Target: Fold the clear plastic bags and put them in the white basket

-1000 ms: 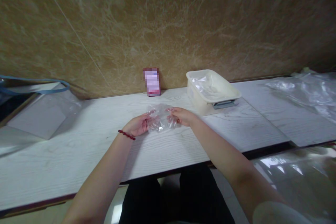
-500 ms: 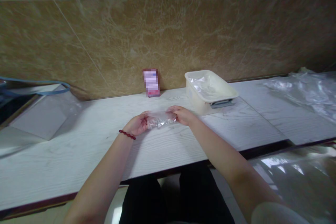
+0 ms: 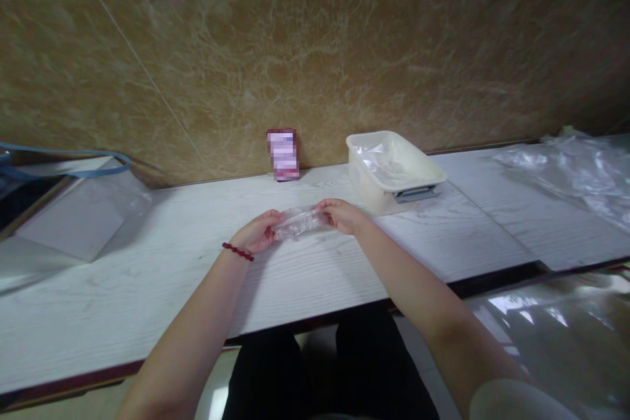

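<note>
A clear, crinkled plastic bag stretches between my two hands above the white wood-grain table. My left hand, with a red bead bracelet at the wrist, pinches the bag's left end. The right end is gripped between the thumb and fingers of my right hand. Whether anything lies inside the bag cannot be made out.
A cream bin with clear plastic in it stands right of my hands. Behind them a phone leans on the marbled wall. Clear plastic sheeting lies far right, a white box at the left.
The bag between my hands has changed shape slightly and looks narrower, its lower edge a little higher. Both hands have barely moved.
</note>
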The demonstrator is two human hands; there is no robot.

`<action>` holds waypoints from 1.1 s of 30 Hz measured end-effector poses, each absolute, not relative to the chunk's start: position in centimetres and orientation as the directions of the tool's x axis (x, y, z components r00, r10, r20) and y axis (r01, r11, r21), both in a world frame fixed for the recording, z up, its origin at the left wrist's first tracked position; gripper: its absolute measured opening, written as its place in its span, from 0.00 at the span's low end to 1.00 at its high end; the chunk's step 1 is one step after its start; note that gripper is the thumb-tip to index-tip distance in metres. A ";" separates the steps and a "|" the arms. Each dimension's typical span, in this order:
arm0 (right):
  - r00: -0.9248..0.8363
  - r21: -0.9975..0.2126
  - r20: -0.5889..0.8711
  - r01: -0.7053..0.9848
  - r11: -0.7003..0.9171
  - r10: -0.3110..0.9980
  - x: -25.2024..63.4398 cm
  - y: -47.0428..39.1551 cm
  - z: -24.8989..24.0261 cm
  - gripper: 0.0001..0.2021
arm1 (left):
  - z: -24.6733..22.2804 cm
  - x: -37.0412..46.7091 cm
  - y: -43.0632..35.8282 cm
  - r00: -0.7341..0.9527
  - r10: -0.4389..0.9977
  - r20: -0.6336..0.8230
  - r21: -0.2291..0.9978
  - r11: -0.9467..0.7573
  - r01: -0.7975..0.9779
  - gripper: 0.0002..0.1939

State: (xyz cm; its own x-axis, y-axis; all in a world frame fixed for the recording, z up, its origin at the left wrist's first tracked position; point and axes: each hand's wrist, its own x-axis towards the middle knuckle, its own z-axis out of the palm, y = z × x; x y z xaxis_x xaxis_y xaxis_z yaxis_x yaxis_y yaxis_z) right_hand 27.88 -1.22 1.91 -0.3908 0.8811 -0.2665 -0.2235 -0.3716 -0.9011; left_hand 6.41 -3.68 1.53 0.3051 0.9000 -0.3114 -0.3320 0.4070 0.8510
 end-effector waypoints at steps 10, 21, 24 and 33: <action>-0.430 -0.939 -0.226 -0.142 -0.313 0.874 28.6 -1.4 2.7 0.07 | 2.3 6.5 -4.1 0.296 0.923 -0.245 0.924 0.315 -0.218 0.17; -0.462 -0.995 -0.098 0.076 -0.071 0.882 28.9 -1.3 1.6 0.28 | 3.3 6.2 -4.6 0.304 0.917 -0.258 0.955 0.290 -0.067 0.29; -0.462 -0.994 -0.096 0.083 -0.065 0.882 28.9 -1.4 1.9 0.30 | 3.4 5.8 -4.6 0.339 0.914 -0.225 0.968 0.251 -0.033 0.33; -0.441 -0.995 -0.024 0.100 0.023 0.897 29.1 -1.4 1.7 0.31 | 3.5 5.6 -4.8 0.350 0.922 -0.164 0.984 0.178 -0.007 0.36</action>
State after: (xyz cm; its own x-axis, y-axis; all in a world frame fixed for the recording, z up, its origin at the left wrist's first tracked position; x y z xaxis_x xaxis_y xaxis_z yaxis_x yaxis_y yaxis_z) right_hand 29.09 -1.40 1.68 -0.4414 0.8970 -0.0240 0.1003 0.0228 -0.9947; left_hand 5.60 -4.78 3.54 0.3502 0.9222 -0.1642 -0.0068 0.1778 0.9841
